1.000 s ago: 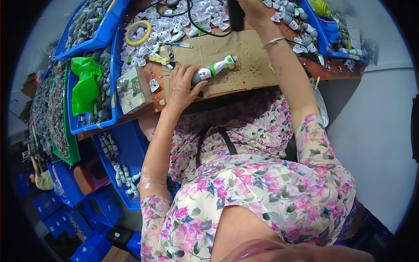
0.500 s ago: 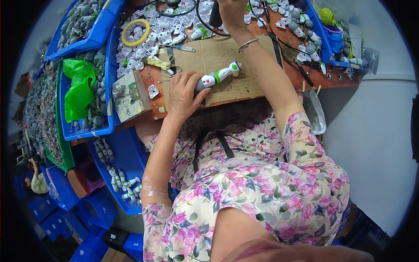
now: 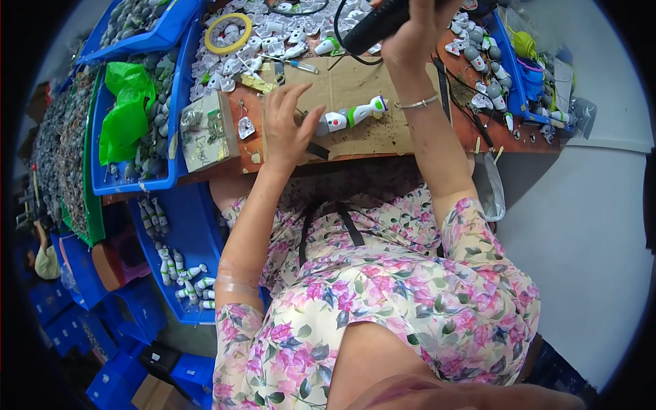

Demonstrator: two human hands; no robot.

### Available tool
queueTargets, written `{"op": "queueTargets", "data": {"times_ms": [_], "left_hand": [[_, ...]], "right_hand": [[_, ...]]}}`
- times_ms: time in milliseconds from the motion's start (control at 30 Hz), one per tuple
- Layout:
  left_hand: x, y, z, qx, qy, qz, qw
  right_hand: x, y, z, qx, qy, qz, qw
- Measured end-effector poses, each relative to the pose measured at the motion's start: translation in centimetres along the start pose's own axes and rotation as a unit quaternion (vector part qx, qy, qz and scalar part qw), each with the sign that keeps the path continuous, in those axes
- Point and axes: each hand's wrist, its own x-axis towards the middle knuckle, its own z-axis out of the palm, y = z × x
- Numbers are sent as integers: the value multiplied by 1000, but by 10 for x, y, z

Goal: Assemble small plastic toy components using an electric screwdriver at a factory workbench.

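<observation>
On a flat piece of cardboard [image 3: 383, 140] lies a white, green and grey handheld device [image 3: 359, 115] with a red button, its grey end toward my left hand [image 3: 287, 126]. That hand is open beside it, thumb and fingers spread; whether the thumb touches the grey end is unclear. Raised over the far right of the cardboard, my right hand [image 3: 418, 44] is closed around a thick black cylindrical tool [image 3: 374, 29]. Its blunt end points down and left. The rest of the tool is hidden by the hand and the frame's edge.
White plastic shell parts [image 3: 273, 41] cover the back of the table, with a yellow tape roll [image 3: 210, 45] among them. Blue bins [image 3: 137, 185] stand left, one holding a green bag [image 3: 126, 113]. Black cables [image 3: 456, 89] run at right. Finished-looking devices [image 3: 179, 270] lie in a lower blue tray.
My left hand has let go of the device, which now lies on the cardboard. My right hand has come nearer from the far edge, bringing the black tool into view.
</observation>
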Motion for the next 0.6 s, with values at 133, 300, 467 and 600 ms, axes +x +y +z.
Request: {"op": "queueTargets", "data": {"times_ms": [133,300,467,600], "left_hand": [[7,8,5,-66,5,-56,996],[2,9,8,-196,13,-111,974],[-4,9,5,-231,6,-155,960],[-10,1,3,-238,14,-180,954]], "right_hand": [[-12,-21,14,41,36,-1,998],[-25,-36,24,89,96,29,991],[-29,-30,16,92,91,34,991],[-35,-35,21,76,91,33,992]]}}
